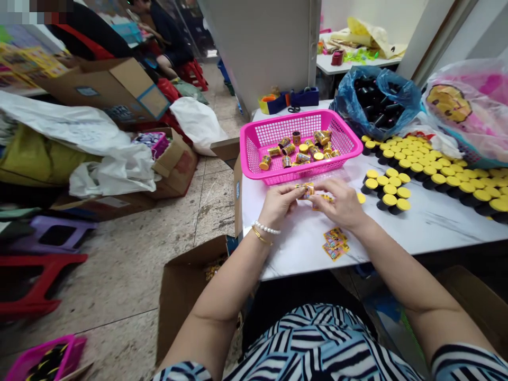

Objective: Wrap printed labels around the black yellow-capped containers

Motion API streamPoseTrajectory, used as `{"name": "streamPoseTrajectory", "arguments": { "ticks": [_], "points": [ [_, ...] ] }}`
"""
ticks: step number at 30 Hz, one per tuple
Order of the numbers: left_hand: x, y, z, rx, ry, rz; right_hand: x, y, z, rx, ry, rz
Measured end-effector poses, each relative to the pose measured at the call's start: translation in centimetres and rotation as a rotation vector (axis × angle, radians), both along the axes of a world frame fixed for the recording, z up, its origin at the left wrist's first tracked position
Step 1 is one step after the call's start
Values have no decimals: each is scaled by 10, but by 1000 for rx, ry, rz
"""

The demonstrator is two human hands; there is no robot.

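Observation:
My left hand and my right hand meet over the white table, fingers pinched together on a small yellow-labelled jar held between them. Just beyond stands a pink basket holding several labelled jars. Flat yellow stickers lie on the table near my right wrist. To the right stand many black jars with yellow lids. One yellow lid peeks out from behind my right hand.
A blue bag of black jars and a pink printed bag sit at the back right. An open cardboard box stands on the floor by my left arm. Boxes, bags, stools and a seated person fill the left.

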State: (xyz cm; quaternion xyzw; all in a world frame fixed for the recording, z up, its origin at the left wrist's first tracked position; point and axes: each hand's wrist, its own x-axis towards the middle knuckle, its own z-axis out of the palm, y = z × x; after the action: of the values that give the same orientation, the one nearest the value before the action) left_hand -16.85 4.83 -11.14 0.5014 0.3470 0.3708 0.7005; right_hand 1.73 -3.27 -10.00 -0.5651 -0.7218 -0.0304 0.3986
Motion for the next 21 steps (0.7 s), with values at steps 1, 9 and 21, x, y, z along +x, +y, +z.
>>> {"name": "streamPoseTrajectory", "arguments": {
  "ticks": [1, 9, 21],
  "points": [
    [0, 2, -1, -60, -13, -18, 7, -10, 2, 24, -69, -79],
    [1, 2, 5, -388, -237, -210, 55, -65, -21, -196, -218, -416],
    [5, 1, 3, -553, -323, -252, 16, -17, 1, -200, 1073, 131]
  ]
}}
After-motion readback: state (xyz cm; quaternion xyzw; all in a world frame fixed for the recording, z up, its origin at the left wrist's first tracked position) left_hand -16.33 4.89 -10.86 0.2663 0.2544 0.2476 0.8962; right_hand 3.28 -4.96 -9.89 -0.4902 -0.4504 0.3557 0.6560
